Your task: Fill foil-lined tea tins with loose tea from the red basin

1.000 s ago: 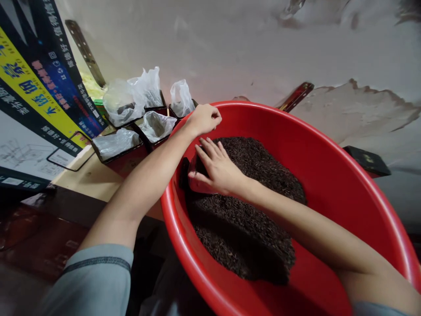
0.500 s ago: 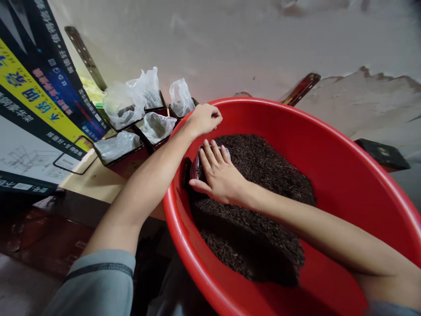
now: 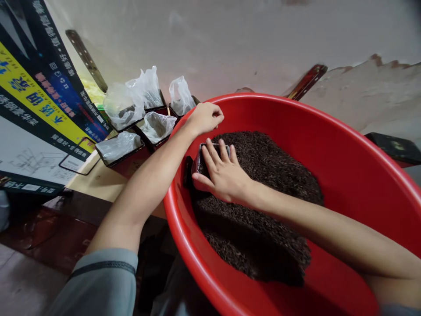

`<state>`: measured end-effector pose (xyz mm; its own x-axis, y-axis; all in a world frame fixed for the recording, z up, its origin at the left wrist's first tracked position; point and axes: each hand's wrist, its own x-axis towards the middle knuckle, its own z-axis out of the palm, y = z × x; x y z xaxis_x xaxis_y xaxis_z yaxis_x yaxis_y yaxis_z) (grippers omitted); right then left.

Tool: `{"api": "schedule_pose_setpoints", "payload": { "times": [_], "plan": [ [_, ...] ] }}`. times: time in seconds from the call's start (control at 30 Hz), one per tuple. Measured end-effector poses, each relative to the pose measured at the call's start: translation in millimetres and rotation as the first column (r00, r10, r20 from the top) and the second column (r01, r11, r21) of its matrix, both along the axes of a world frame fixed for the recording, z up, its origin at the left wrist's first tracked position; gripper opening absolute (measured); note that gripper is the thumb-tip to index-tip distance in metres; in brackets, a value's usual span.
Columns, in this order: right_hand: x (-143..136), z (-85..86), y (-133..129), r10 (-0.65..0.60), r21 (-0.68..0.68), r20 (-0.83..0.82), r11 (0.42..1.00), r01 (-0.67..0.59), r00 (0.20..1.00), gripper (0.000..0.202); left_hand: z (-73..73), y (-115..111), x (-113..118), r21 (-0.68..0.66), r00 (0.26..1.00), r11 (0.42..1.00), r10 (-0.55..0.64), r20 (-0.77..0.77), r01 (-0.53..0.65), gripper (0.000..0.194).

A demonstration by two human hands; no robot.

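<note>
A large red basin [image 3: 332, 153] holds a heap of dark, thin, dry leaves [image 3: 279, 171] that look like loose tea. My right hand [image 3: 222, 171] lies palm down with fingers spread over a small box [image 3: 197, 164], which stands in the leaves against the basin's left wall. Dark leaves show in the box's mouth between my fingers, and a clear plastic edge lines it; my palm hides the rest. Above the box, my left hand [image 3: 205, 118] reaches over the basin's rim with its fingers curled in, and nothing shows in them.
Several dark boxes lined with clear plastic bags [image 3: 158, 125] stand on a pale wooden board [image 3: 101, 177] left of the basin. A large printed carton [image 3: 42, 109] leans further left. Metal brackets [image 3: 307, 82] project from the wall behind, and a dark box [image 3: 394, 147] sits beyond the basin's right rim.
My right hand has shifted slightly right and its fingers have spread, showing more of the box's mouth. My left hand stays curled near the rim. The view has shifted a little.
</note>
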<state>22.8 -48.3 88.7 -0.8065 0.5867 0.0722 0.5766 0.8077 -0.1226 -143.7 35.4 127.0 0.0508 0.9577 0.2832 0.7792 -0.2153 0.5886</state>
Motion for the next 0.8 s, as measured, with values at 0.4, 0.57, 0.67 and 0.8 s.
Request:
{"api": "schedule_pose_setpoints", "payload": {
  "times": [0.4,0.57,0.67,0.8],
  "plan": [
    [-29.6,-2.9,13.8,-0.037,0.051,0.039,0.998,0.035,0.999,0.082,3.8,-1.0,-3.3,-0.048,0.998,0.997,0.064,0.019,-0.063,0.025],
    [-16.0,2.6,27.4,0.069,0.080,-0.018,0.995,-0.067,0.997,0.086,3.7,2.4,-4.7,-0.026,0.997,0.996,0.080,0.000,-0.080,0.023],
    [-15.0,3.7,28.2,0.057,0.051,-0.032,0.997,-0.056,0.998,0.096,2.3,3.4,-5.8,-0.004,0.995,0.996,0.094,0.013,-0.094,0.026],
    [-13.1,0.5,27.0,0.065,0.025,-0.022,0.998,-0.064,0.998,0.099,0.2,3.7,-7.4,0.004,0.992,0.992,0.124,0.032,-0.124,0.031]
  ]
}}
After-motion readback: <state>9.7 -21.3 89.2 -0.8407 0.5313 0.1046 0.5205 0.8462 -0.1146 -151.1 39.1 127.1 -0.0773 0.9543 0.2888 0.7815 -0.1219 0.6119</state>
